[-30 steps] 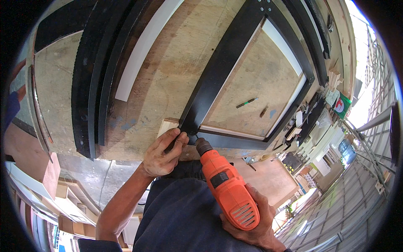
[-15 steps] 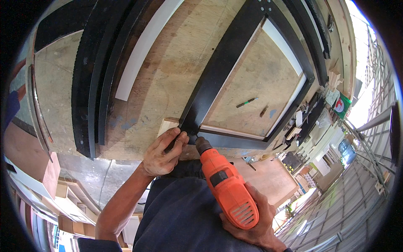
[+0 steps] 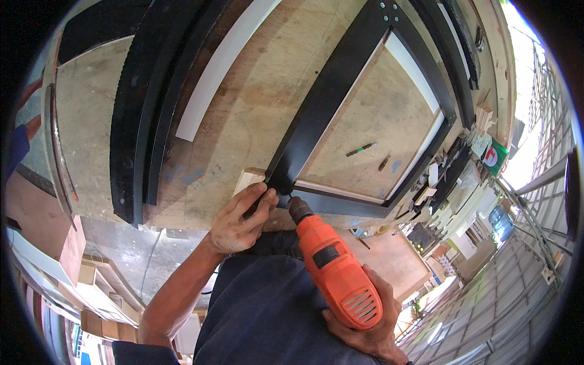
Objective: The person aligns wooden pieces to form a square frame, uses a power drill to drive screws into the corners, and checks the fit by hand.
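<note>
An orange power drill is gripped in my right hand, its fingers wrapped around the rear of the body and the handle. The chuck points up and left, and its thin bit meets the near corner of a black rectangular frame lying flat on the workbench. My left hand is closed at that same corner, thumb and fingers pressed on the frame edge just left of the bit. Beside those fingertips, a pale wood block sticks out from the frame. The exact bit contact is small and partly hidden.
Black boards and a white strip lie left on the workbench. Inside the frame rest a green-handled tool and a small brown piece. Tools and scraps crowd the right edge. Another person's arm shows far left.
The view has shifted slightly, so the bench things sit a little further right. My drill and both hands keep about the same place at the frame corner.
</note>
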Available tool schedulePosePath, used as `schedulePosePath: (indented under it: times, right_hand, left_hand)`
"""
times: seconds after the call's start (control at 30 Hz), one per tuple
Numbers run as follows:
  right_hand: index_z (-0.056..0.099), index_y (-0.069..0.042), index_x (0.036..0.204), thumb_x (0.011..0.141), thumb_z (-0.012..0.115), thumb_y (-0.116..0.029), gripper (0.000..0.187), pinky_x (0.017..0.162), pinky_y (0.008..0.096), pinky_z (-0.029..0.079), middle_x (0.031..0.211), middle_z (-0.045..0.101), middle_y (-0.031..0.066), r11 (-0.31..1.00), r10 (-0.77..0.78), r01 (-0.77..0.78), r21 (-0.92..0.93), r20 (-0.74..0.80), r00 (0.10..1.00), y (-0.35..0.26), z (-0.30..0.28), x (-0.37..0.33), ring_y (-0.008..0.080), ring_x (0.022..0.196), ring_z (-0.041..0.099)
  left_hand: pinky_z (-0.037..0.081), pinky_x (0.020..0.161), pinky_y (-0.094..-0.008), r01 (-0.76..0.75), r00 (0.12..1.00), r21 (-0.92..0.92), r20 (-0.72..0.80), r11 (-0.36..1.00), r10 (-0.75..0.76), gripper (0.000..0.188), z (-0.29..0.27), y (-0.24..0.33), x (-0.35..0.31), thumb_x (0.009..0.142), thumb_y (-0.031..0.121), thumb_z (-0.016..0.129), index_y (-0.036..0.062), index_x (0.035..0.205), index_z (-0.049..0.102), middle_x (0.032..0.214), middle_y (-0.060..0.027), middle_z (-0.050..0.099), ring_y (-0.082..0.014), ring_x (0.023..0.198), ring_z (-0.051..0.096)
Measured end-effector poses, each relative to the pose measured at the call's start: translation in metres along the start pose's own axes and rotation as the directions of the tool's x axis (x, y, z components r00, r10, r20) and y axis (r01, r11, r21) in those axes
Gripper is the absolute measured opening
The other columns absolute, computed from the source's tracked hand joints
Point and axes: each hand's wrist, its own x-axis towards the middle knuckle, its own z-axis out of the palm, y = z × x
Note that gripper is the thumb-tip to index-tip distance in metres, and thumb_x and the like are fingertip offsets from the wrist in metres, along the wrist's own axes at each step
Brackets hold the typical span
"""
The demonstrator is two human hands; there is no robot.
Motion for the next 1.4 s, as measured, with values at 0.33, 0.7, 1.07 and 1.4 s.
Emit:
schedulePosePath:
  times: [0.33,0.7,1.07,1.4]
  right_hand:
    - [0.05,0.007,0.141,0.067,0.097,-0.025,0.093,0.086,0.0422,0.062,0.112,0.074,0.021,0.998,-0.023,0.021,-0.065,-0.038,0.999,0.0,-0.006,-0.011,0.0313,0.098,0.077]
    - [0.048,0.008,0.142,0.067,0.098,-0.021,0.095,0.088,0.0429,0.061,0.116,0.073,0.0224,0.998,-0.063,0.062,-0.006,-0.076,0.995,0.012,0.0,-0.018,0.0327,0.101,0.076]
    - [0.047,0.005,0.145,0.07,0.099,-0.024,0.096,0.09,0.0426,0.062,0.117,0.074,0.0222,0.999,-0.036,0.036,0.035,-0.004,0.999,0.011,0.003,-0.019,0.0319,0.104,0.077]
    - [0.045,0.001,0.147,0.071,0.097,-0.027,0.096,0.091,0.0449,0.062,0.119,0.073,0.022,0.999,0.002,-0.004,0.037,0.056,0.998,0.007,0.005,-0.016,0.034,0.105,0.076]
  left_hand:
    - [0.063,0.095,-0.0397,0.025,0.999,0.002,0.02,1.0,-0.025,0.02,-0.002,0.001,0.003,0.08,0.0,0.083,-0.0077,0.097,0.076,0.106,-0.0051,0.07,-0.0293,0.111,0.069]
    - [0.062,0.097,-0.0407,0.004,0.999,-0.012,0.042,1.0,-0.003,0.019,-0.004,0.0,0.003,0.079,0.001,0.084,-0.0066,0.095,0.076,0.113,-0.0071,0.072,-0.031,0.116,0.067]
    - [0.063,0.097,-0.0417,0.028,0.997,-0.076,0.08,0.997,-0.022,0.026,-0.006,-0.002,0.0,0.072,-0.003,0.082,-0.0059,0.098,0.078,0.123,-0.0092,0.07,-0.0322,0.12,0.066]
    - [0.063,0.097,-0.0403,0.062,0.997,-0.062,0.053,0.996,-0.059,0.028,-0.006,-0.001,0.0,0.072,-0.005,0.082,-0.0042,0.099,0.079,0.124,-0.0072,0.07,-0.0291,0.119,0.066]
